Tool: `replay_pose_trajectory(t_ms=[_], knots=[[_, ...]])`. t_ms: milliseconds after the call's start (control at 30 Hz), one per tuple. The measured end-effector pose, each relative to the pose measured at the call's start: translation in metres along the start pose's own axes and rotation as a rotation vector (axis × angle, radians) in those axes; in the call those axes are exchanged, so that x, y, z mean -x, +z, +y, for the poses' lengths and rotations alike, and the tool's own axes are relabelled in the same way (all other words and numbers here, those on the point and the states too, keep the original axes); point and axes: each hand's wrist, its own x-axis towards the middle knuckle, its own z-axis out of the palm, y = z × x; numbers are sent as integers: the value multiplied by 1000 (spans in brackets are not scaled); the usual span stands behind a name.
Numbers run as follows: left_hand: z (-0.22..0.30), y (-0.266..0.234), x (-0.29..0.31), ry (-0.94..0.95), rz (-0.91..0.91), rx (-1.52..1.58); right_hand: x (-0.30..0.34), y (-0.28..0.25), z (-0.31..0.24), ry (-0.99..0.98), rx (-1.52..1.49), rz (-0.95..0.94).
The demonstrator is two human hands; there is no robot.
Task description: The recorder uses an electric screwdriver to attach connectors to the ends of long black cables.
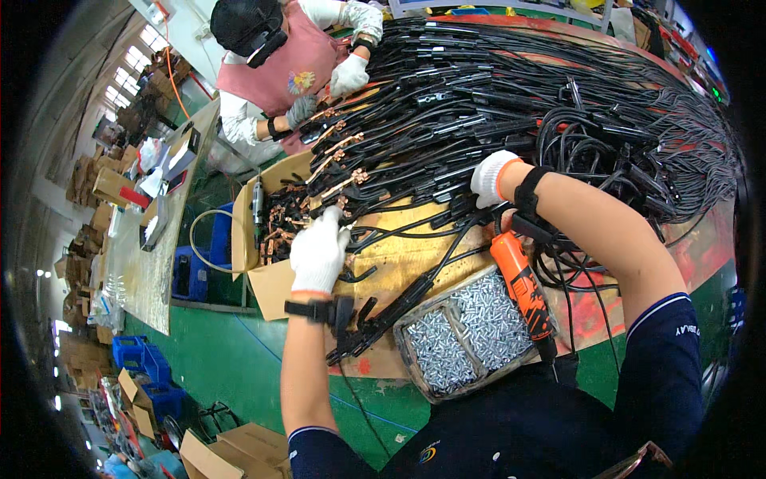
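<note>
My left hand (319, 251), in a white glove, is closed with its fingertips at the copper end (343, 203) of one black electrode holder. My right hand (491, 179), also gloved in white, curls round the black handles (463, 206) of the same row; the exact grip is partly hidden. Many black electrode holders with copper ends (323, 169) lie side by side across the table, their cables running right. Below my hands, one black holder (391, 315) lies slanted. An orange power screwdriver (519, 283) rests on a divided tray (408, 369) of silver screws, under my right forearm.
A cardboard box (242, 227) of copper and black parts stands left of my left hand. Across the table, a co-worker in a pink apron (307, 68) handles copper ends with gloved hands. Coiled black cables (570, 148) heap at right. Blue crates (144, 363) sit on the green floor.
</note>
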Motion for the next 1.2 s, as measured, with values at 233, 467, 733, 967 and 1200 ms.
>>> replay_pose_trajectory(t_ms=[233,467,733,967,1200], knots=[[-17,18,66,299,-160,-30,1,-9,-9,-9,131,-44],[-10,-2,54,283,-162,-287,-4,1,-7,-34,84,-34],[16,-96,45,151,223,14,18,-8,6,-222,50,118],[48,-130,71,163,131,97,57,-38,-76,-651,-233,554],[62,-122,102,103,1,256,100,-60,-114,-832,-252,686]])
